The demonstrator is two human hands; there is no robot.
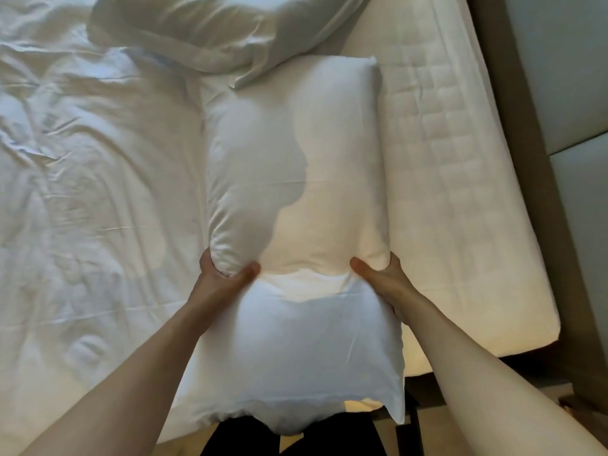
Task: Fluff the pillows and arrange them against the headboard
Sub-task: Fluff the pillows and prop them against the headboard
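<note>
Pillow point(296, 199) lay lengthwise on the bed point(444, 192), near end overhanging the bed's edge. Left hand point(218, 274) and right hand point(383, 278) each gripped the pillow's sides at mid-length, thumbs on top. Second pillow point(214, 28) lay beyond it, touching

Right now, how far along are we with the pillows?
Done: nothing set yet. The headboard has no pillow against it. In hand: the left hand and right hand squeeze the near pillow at its middle, fluffing it. Left: stand it against the headboard, then fluff and place the rumpled second pillow.
</note>
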